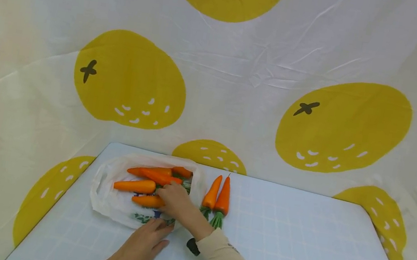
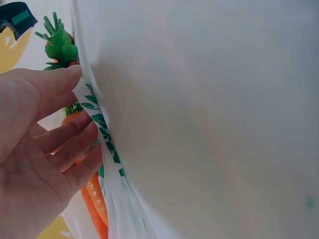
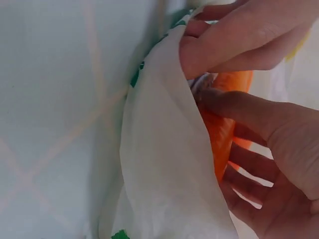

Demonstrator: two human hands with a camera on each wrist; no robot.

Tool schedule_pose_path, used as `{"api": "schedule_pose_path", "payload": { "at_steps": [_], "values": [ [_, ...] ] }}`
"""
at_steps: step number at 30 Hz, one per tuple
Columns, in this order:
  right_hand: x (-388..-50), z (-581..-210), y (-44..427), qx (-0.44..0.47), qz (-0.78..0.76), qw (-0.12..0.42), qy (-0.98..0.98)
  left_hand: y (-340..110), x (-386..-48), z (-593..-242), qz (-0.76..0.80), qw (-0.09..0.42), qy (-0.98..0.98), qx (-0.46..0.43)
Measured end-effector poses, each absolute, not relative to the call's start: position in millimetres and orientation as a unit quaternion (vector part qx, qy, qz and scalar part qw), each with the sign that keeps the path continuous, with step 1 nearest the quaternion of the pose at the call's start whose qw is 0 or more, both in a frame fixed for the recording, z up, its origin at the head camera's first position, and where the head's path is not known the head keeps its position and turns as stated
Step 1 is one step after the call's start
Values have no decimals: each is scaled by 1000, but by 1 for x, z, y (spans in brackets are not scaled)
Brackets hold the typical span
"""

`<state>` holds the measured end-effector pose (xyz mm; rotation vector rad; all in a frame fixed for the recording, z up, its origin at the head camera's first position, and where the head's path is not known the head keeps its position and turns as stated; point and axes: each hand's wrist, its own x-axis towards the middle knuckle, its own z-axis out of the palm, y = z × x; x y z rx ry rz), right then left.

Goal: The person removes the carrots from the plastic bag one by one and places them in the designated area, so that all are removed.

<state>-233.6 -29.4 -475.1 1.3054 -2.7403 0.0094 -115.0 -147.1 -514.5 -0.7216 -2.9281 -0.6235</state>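
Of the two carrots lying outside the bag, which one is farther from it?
The right-hand carrot in the head view; the other carrot lies between it and the bag.

At centre, a crumpled white plastic bag (image 3: 159, 139) with green print stands slightly open, an orange carrot (image 3: 218, 144) showing behind its edge. The right hand (image 3: 291, 144), lower right, curls thumb and fingers around the carrot; the left hand (image 3: 244, 40), upper right, touches the bag's rim. Pale-blue cloth (image 3: 50, 89) with faint pinkish lines fills the left.

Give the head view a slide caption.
Right hand among tapered orange carrots in a white plastic bag, left hand at its edge.
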Motion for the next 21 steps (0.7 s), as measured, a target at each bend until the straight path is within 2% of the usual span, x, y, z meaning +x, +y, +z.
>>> {"api": "schedule_pose_path", "payload": {
  "at_steps": [7, 12, 21],
  "values": [
    [-235, -461, -20, 423, 135, 5, -896, -146, -114, -516, -209, 59, -947, -238],
    [-234, -453, -11, 417, 148, -21, -897, -145, -114, -516, -213, 50, -948, -230],
    [-238, -448, 4, 389, 220, 22, -894, -145, -114, -515, -216, 24, -953, -212]
  ]
}}
